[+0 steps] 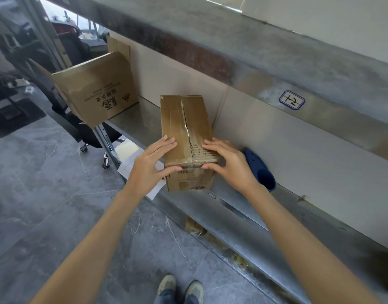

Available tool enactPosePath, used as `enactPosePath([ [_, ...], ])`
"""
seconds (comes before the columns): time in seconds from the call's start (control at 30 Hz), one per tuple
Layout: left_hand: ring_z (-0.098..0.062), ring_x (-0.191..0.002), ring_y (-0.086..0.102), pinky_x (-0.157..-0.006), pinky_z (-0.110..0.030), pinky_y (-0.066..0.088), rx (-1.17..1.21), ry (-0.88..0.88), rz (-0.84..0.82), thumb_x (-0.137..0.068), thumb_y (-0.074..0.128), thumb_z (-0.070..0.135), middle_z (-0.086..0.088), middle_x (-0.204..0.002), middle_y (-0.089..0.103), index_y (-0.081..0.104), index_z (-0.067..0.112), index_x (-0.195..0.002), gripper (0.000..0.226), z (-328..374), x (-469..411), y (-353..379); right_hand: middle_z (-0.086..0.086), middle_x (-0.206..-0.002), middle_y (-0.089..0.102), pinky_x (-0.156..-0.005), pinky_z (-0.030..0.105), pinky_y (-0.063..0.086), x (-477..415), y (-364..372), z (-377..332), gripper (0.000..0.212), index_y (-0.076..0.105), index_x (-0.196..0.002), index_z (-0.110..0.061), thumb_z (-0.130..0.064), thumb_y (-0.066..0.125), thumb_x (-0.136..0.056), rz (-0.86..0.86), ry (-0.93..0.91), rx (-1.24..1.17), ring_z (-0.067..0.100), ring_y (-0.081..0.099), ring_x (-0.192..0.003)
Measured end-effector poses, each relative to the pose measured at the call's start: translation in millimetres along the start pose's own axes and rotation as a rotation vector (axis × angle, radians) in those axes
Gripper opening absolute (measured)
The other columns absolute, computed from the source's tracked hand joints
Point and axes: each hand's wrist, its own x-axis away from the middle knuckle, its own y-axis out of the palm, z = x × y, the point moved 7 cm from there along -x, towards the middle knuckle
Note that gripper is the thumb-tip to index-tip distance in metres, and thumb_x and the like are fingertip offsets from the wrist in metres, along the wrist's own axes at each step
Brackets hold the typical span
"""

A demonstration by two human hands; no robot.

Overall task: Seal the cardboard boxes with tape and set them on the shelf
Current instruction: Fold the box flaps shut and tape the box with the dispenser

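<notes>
Small brown cardboard box [184,128], its taped top seam slightly split, lies on the grey metal shelf [131,119]. Left hand [149,165] presses its top with fingers straight and together; right hand [228,165] pinches the near top edge, fingers bent on the tape. Dark blue tape dispenser [261,172] lies just beside the box.

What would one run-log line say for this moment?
small box: on shelf, top seam split | left hand: presses top | right hand: grips near edge
</notes>
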Motion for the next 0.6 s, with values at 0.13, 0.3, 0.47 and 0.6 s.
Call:
enactPosePath([
  [0.13,-0.006,-0.143,0.036,-0.118,-0.031,0.033,0.015,-0.029,-0.002,-0.078,0.074,0.045,0.008,-0.143,0.053,0.058,0.016,-0.138,0.068,-0.1,-0.4,2.0,-0.002,-0.134,0.061,-0.112,0.026,0.035,-1.1,0.8,0.4,0.056,0.065,-0.127,-0.015,-0.037,0.076,-0.078,0.012,-0.008,0.016,0.014,0.046,-0.134],
  [0.3,-0.008,-0.142,0.039,-0.118,-0.024,0.030,0.020,-0.066,0.064,-0.076,0.083,0.039,0.007,-0.141,0.057,0.062,0.016,-0.133,0.065,3.7,3.2,1.7,-0.007,-0.134,0.060,-0.109,0.019,0.033,-0.6,1.5,-2.6,0.061,0.064,-0.127,-0.016,-0.047,0.076,-0.075,0.007,0.007,0.044,0.011,0.045,-0.134],
  [0.47,-0.010,-0.142,0.039,-0.112,-0.038,0.043,0.055,-0.081,0.131,-0.075,0.086,0.032,0.004,-0.140,0.058,0.063,0.014,-0.130,0.062,5.9,4.4,6.3,-0.003,-0.126,0.064,-0.103,0.026,0.042,-0.3,5.1,-8.8,0.062,0.068,-0.116,-0.011,-0.053,0.076,-0.072,0.121,0.037,0.083,0.015,0.051,-0.128],
  [0.6,-0.008,-0.142,0.038,-0.102,-0.043,0.051,0.131,-0.144,0.182,-0.075,0.086,0.034,0.004,-0.138,0.058,0.062,0.016,-0.128,0.060,5.3,5.7,7.7,-0.002,-0.122,0.067,-0.102,0.026,0.044,1.4,6.1,-13.4,0.060,0.070,-0.112,-0.010,-0.055,0.073,-0.073,0.181,0.012,0.115,0.017,0.056,-0.124],
])
